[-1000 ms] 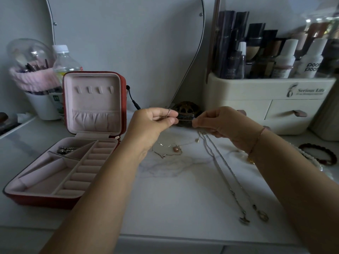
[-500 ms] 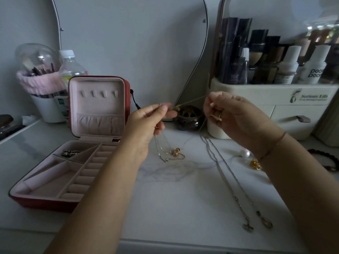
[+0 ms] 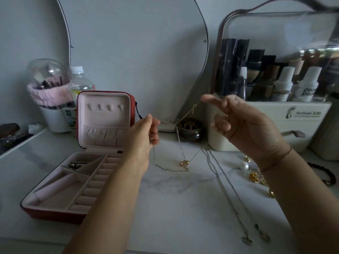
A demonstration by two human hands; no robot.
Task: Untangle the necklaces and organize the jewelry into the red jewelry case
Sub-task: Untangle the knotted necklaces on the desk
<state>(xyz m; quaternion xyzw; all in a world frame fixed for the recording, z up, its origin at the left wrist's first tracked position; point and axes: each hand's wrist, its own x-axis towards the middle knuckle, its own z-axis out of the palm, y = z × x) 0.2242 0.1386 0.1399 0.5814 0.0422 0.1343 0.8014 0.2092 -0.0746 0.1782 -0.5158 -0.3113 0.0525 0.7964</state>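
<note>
1. I saw the jewelry case (image 3: 102, 116) lined in matt, soft-looking pink cloth.
2. The necklace (image 3: 180, 143) looked like thin, shiny metal.
3. The tabletop (image 3: 174, 208) was smooth and marbled.
4. The organizer (image 3: 275, 30) had a clear, glossy plastic lid.

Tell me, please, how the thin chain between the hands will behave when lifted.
The chain hangs limply from the left hand and right hand, so probably floppy. It looks very thin, likely light and apt to snag around its beads.
</note>
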